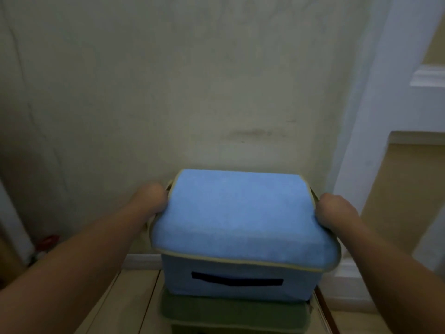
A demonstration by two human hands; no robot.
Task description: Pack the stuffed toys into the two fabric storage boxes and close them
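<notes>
Risk first: I judge the blue box [240,237] could slide or tip off the green box [231,312] beneath it, because it sits stacked on a soft lid and I am holding it only at its two ends; an uneven push from either side would skew it. The blue lid [236,213] looks domed, so it may also spring open if my grip shifts.

My left hand [150,198] is at the box's left end, fingers curled around what looks like the side handle there, forearm reaching in from the lower left. My right hand [333,212] mirrors it at the right end, fingers clenched on the lid's edge or the handle; blur keeps me from telling which.

Both boxes appear closed, stacked on the pale wooden floor [134,300] close against the wall [168,92]. No stuffed toys are visible, so I take packing as essentially finished.
</notes>
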